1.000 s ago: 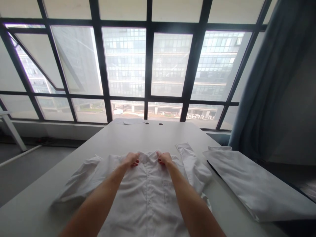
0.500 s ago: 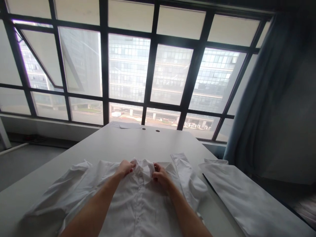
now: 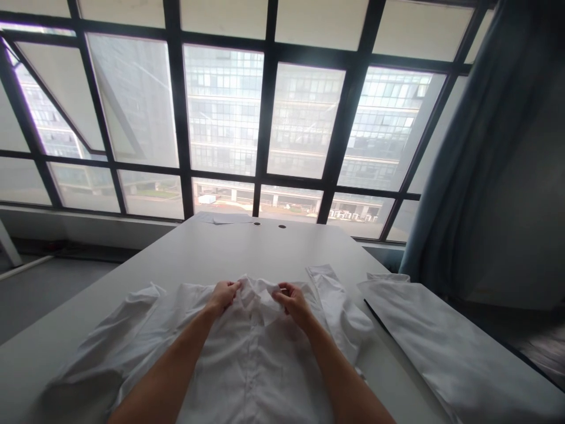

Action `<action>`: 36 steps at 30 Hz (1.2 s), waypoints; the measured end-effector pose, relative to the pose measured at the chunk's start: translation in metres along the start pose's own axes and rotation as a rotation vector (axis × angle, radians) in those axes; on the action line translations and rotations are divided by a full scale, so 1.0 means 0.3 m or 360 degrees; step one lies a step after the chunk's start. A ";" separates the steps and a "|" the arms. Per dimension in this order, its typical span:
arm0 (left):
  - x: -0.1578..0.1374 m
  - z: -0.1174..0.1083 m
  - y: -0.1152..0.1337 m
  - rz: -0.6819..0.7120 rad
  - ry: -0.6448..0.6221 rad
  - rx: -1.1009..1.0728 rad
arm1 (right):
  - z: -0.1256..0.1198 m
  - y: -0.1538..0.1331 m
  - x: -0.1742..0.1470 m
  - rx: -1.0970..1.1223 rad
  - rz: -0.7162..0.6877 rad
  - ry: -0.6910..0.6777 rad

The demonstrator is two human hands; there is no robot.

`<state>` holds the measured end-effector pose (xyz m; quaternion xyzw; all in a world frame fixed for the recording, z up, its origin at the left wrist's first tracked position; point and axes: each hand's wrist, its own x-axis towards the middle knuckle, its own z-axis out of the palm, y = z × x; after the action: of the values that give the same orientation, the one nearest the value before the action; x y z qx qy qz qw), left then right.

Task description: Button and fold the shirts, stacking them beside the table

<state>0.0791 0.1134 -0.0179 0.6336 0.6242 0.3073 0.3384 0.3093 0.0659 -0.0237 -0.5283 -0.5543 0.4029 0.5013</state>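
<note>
A white button-up shirt (image 3: 251,365) lies front side up on the white table (image 3: 212,250), its collar toward the window and its sleeves out to both sides. My left hand (image 3: 224,296) pinches the left side of the shirt's collar (image 3: 260,294). On the collar's right side, my right hand (image 3: 291,300) is closed with thumb and fingertips on the fabric. Between the hands the collar stands slightly raised, and the button placket runs down from it toward me.
To the right, a folded white garment (image 3: 441,335) lies on a dark-edged board. Sheets of paper (image 3: 225,218) rest at the table's far end near two round holes. Beyond stand a large framed window (image 3: 260,129) and a grey-blue curtain (image 3: 463,176).
Both hands stay at the collar. The right hand has shifted its fingers a little, and the collar's right side has folded lower. The view has tilted slightly.
</note>
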 end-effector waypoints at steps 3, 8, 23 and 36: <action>-0.001 -0.030 -0.002 0.0087 0.0118 0.0113 | -0.036 0.005 0.008 -0.0319 -0.0011 0.0400; -0.024 -0.057 0.020 0.0337 0.0414 0.0506 | -0.063 -0.021 -0.005 -0.0962 -0.0216 0.0843; -0.139 -0.052 0.014 0.0545 -0.0097 0.0120 | 0.095 -0.135 -0.267 -0.1280 -0.0179 -0.0416; -0.220 -0.013 -0.026 0.0607 -0.0159 0.1124 | 0.153 -0.138 -0.131 -0.1849 -0.0264 -0.0185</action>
<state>0.0693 0.0476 -0.0199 0.8295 0.5453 0.1001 0.0668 0.2542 0.0259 0.0036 -0.6482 -0.7503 0.0208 0.1284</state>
